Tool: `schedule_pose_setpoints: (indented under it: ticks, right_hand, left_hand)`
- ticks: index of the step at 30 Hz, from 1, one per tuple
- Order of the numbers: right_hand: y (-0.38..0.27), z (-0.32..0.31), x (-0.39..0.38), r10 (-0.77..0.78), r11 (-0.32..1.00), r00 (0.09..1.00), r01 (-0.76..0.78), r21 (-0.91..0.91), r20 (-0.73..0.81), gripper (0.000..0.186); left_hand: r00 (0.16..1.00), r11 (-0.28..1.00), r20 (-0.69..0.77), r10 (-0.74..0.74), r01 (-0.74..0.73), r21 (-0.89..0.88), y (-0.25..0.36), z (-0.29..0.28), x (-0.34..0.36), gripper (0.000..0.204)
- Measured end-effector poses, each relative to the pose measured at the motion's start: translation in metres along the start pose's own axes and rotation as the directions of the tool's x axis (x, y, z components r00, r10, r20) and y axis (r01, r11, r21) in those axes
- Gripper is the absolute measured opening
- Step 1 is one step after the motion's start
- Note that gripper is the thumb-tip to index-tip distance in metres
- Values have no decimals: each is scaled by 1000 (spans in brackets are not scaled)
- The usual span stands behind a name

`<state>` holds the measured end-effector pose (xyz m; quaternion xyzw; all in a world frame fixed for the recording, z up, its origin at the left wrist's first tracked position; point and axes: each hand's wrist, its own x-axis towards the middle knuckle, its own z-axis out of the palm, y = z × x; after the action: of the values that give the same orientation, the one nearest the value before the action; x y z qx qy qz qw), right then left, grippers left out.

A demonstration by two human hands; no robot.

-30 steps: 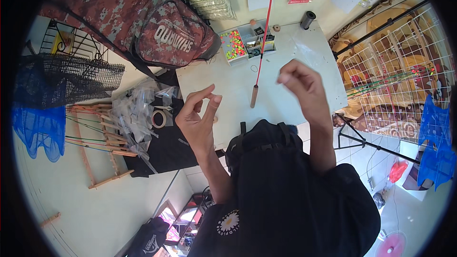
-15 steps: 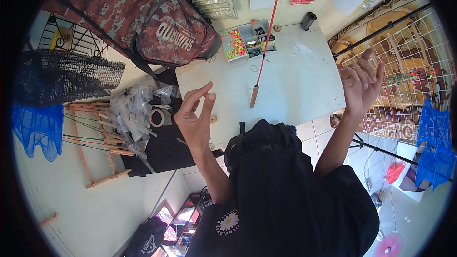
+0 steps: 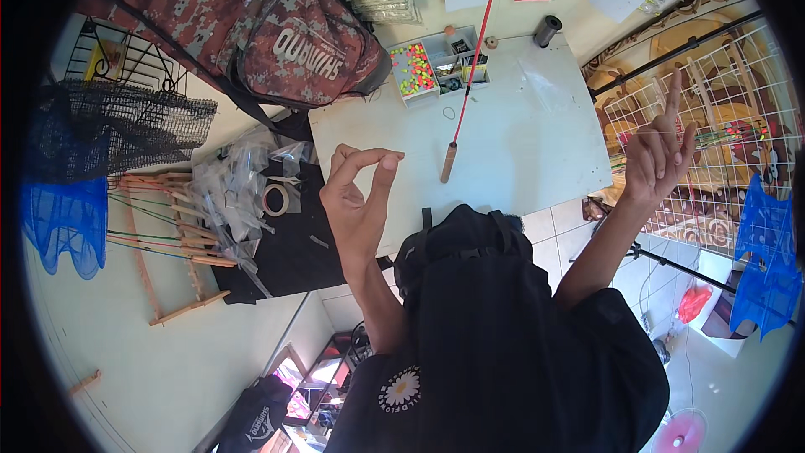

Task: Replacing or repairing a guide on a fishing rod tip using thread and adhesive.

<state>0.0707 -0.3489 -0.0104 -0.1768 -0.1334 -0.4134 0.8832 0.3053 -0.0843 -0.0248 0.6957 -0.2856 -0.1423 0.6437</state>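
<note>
My left hand is raised over the near left part of the white table. Its thumb and forefinger meet in a pinch; anything thin between the tips is too small to make out. Off the table's right edge, my right hand is up in the air. Its forefinger points away from me, the thumb stands apart and the other fingers curl loosely, with nothing visible in them. Between the hands, a thin red fishing rod with a brown handle extends toward the wall, touched by neither hand.
A divided tray holds bright small floats and packets at the back. Beside it stand a dark cylinder and a camouflage bag. A tape roll and plastic bags lie left; a white wire grid stands right.
My left hand has moved right and its thumb and forefinger have come together. My right hand has risen slightly outward, its forefinger now straighter and the other fingers more curled.
</note>
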Motion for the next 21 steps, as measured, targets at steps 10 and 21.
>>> schedule_pose_setpoints:
  ticks: [10,21]
  right_hand:
    - [-12,-11,-8,-150,942,969,79,-327,-197,47]
    - [-18,-24,-7,-303,899,776,42,-435,-553,34]
  left_hand:
    - [999,1000,-48,14,-14,-14,3,5,-1,13]
    - [992,997,-117,45,-52,-58,-3,0,0,12]
